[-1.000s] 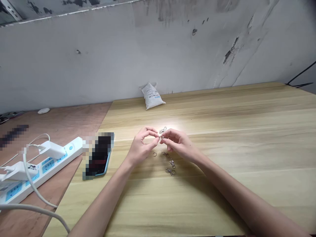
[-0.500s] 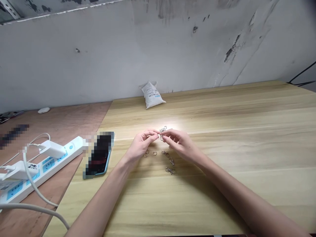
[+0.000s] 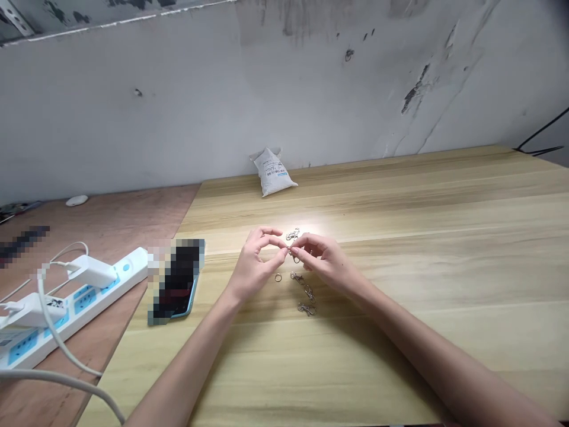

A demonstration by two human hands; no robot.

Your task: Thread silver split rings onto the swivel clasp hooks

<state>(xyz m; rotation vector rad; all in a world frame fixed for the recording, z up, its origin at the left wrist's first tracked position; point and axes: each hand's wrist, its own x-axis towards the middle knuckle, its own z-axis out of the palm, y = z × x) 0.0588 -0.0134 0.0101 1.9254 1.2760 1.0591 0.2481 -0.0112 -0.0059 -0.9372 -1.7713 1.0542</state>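
Observation:
My left hand [image 3: 260,260] and my right hand [image 3: 323,254] meet fingertip to fingertip above the table. Closed in a pinch, the left thumb and index finger grip what looks like a small metal ring, mostly covered by the fingertips. The right hand is also closed in a pinch, on a silvery swivel clasp [image 3: 296,259] whose hook end hangs below the fingers. A loose metal ring [image 3: 278,277] lies beneath my left hand. Nearer me are several swivel clasps with rings [image 3: 306,309]. Beyond the fingertips sits a small pile of clasps [image 3: 293,235].
A phone with a blue edge [image 3: 178,284] lies left of my left forearm. Further left, a white power strip [image 3: 133,267] holds plugged-in chargers and cables. A white plastic packet [image 3: 274,175] stands at the back by the wall. The wooden table [image 3: 444,255] extends right.
My left fingers curled in, uncovering rings under the hand, then spread out again. The clasp now hangs lower from my right fingertips. The things on the table stay where they were.

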